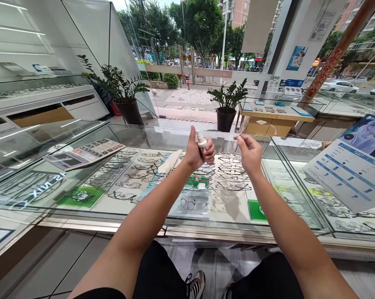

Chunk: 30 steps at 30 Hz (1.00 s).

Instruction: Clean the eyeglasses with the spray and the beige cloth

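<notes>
Right now my left hand (196, 153) is wrapped around a small white spray bottle (201, 141), nozzle up, fingers curled shut on it. My right hand (249, 154), just beside it, pinches thin-rimmed eyeglasses (237, 145), barely visible. Both hover above the glass display counter (119, 137); beyond the left hand a rolled cloth (170, 162) lies, a calculator (96, 149) farther left

I see the left hand (197, 153) gripping a small white spray bottle (201, 141), nozzle up, above the glass display counter (81, 207). The right hand (249, 154) pinches thin-framed eyeglasses (237, 145), hard to make out. A rolled cloth (170, 162) lies on the glass just left.
</notes>
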### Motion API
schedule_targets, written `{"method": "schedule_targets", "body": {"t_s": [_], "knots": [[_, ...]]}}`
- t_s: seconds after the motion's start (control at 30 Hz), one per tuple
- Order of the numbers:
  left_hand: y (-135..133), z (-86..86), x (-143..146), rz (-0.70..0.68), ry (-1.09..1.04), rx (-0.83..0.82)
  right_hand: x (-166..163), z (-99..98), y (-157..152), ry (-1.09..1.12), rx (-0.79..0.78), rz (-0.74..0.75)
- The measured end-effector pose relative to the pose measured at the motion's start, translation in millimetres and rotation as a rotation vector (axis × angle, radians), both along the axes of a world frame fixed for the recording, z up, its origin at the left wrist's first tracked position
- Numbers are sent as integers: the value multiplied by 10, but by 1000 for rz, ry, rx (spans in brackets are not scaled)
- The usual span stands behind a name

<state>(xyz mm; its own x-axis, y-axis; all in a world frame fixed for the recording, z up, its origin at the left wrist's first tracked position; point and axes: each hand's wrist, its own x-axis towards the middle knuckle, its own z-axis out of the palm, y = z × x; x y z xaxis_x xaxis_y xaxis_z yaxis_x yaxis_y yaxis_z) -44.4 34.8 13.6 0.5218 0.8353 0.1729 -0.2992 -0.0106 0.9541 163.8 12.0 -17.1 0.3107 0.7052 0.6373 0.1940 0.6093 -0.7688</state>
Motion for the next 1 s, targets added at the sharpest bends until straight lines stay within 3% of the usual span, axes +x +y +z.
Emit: {"method": "schedule_targets", "body": {"t_s": [0.13,0.37,0.57,0.67,0.73,1.0], "knots": [[-16,-24,25,-82,7,-51,-17,29,-32,-28,-24,70],[-14,-25,75,147,-98,38,-80,92,-121,-48,-65,243],[46,-128,86,302,70,153,-140,116,-176,-83,-167,443],[45,-174,91,374,186,314,-192,115,-206,-96,-201,518],[40,-190,95,400,233,405,-220,117,-223,-110,-208,552],[67,-182,64,410,210,488,-230,107,-247,-122,-226,571]]}}
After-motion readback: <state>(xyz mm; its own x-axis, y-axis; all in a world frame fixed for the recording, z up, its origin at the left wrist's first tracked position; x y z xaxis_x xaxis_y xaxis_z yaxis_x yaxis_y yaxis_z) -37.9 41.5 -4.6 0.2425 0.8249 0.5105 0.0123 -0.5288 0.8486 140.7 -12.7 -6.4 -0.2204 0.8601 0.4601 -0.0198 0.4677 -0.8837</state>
